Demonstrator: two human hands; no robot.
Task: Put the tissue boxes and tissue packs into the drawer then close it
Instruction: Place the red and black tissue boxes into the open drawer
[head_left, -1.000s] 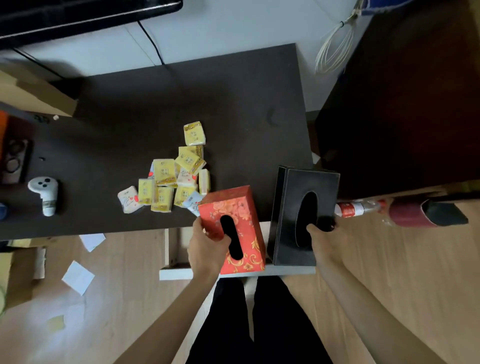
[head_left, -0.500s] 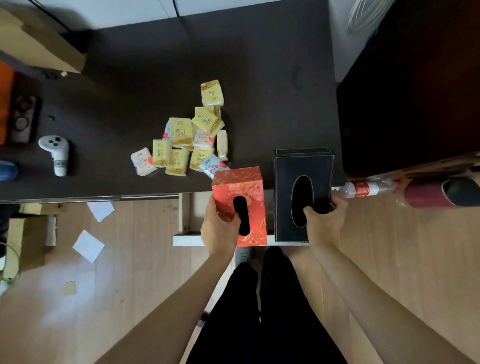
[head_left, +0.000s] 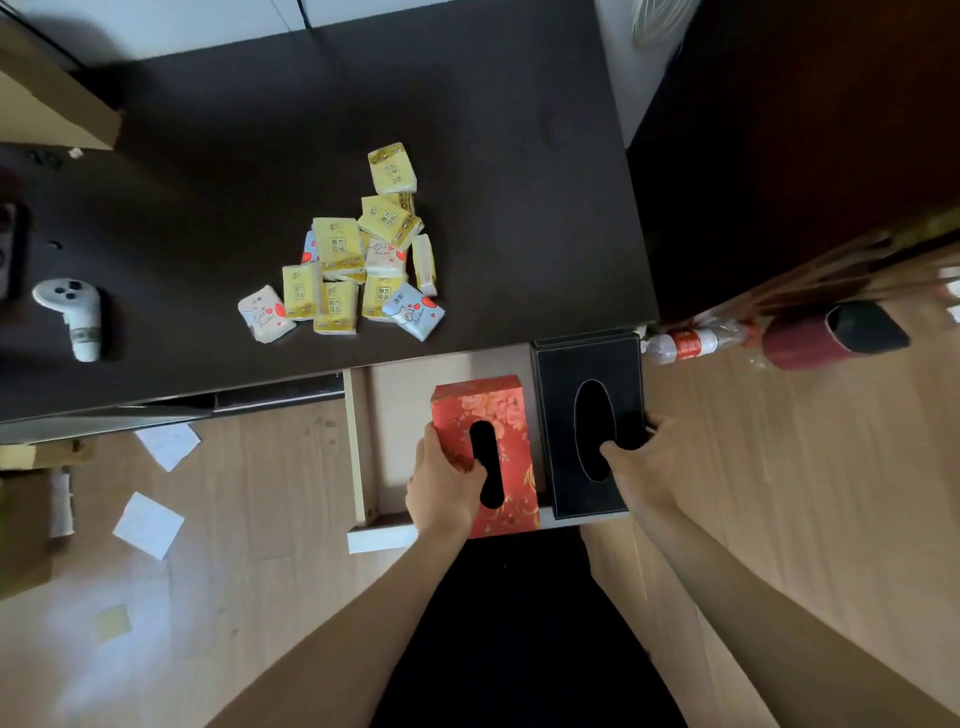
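Your left hand (head_left: 441, 488) grips the red box (head_left: 485, 452), right hand (head_left: 641, 467) grips the black box (head_left: 589, 421), both over the open drawer (head_left: 358, 447). Set them flat, snug right; packs (head_left: 353, 270) wait on the table (head_left: 208, 182).

A red tissue box (head_left: 483, 452) is gripped by the left hand (head_left: 441, 483) and a black tissue box (head_left: 589, 421) by the right hand (head_left: 641, 462) over the open drawer (head_left: 358, 441), with tissue packs (head_left: 353, 265) piled on the dark desk (head_left: 208, 182).
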